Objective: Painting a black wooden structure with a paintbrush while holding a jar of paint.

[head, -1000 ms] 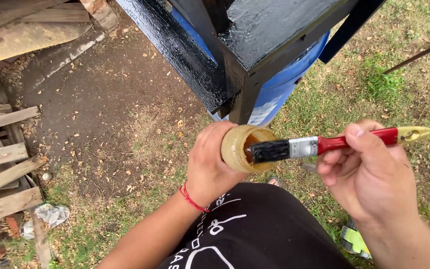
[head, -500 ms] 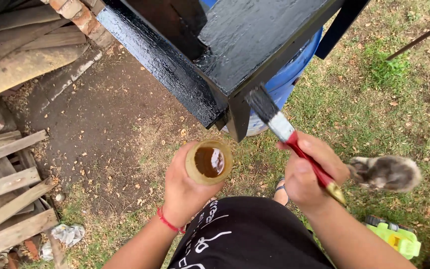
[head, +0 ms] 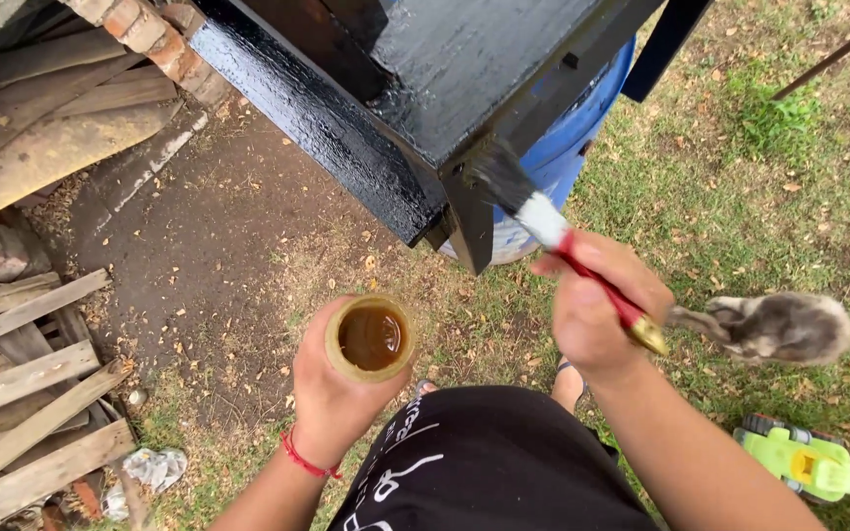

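Observation:
My left hand (head: 334, 393) grips a yellowish round cup (head: 370, 339) with brown liquid in it, held low over the grass. My right hand (head: 600, 305) holds a paintbrush (head: 553, 231) with a red handle and a metal ferrule. Its dark bristles touch the corner of a black-painted wooden piece of furniture (head: 425, 88) that lies across a blue barrel (head: 568, 162). The black paint looks wet and glossy.
Wooden planks (head: 27, 403) and boards (head: 51, 138) lie at the left by a brick wall (head: 140, 25). A small grey furry animal (head: 774, 326) stands on the grass at the right. A green toy vehicle (head: 799, 460) sits at the lower right.
The brush left the cup and rose to the furniture's corner. The cup tilted to show its liquid. The furry animal came into view at the right.

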